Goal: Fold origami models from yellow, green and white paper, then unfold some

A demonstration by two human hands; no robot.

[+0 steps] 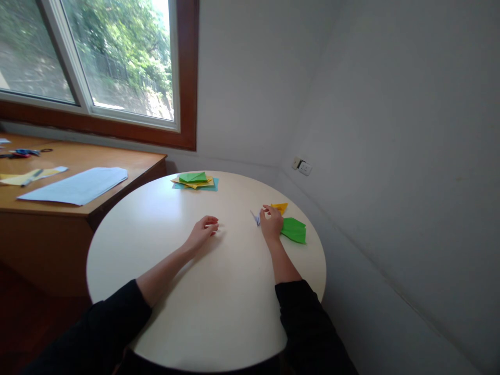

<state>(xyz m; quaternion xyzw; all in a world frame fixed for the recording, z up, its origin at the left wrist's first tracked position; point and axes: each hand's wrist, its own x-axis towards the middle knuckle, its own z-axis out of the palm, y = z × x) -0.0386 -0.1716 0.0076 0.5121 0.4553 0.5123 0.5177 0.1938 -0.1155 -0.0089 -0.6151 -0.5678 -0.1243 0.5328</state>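
A white round table (219,312) lies before me. My left hand (202,232) rests near its middle, fingers loosely curved and apart, with nothing in them. Toward the right side, my right hand (272,223) is bent around a small pale lilac folded paper (257,220) with thin pointed tips. The hand covers part of that piece. Just beyond the fingers is a yellow folded paper (280,208). Beside the right hand's outer edge lies a green folded paper (294,230), partly behind the hand.
At the table's far edge sits a stack of folded papers (195,180) in green, yellow and blue. A wooden desk (128,182) on the left carries light blue sheets (78,186), yellow paper (23,177) and scissors (25,153). A wall socket (304,167) is behind the table.
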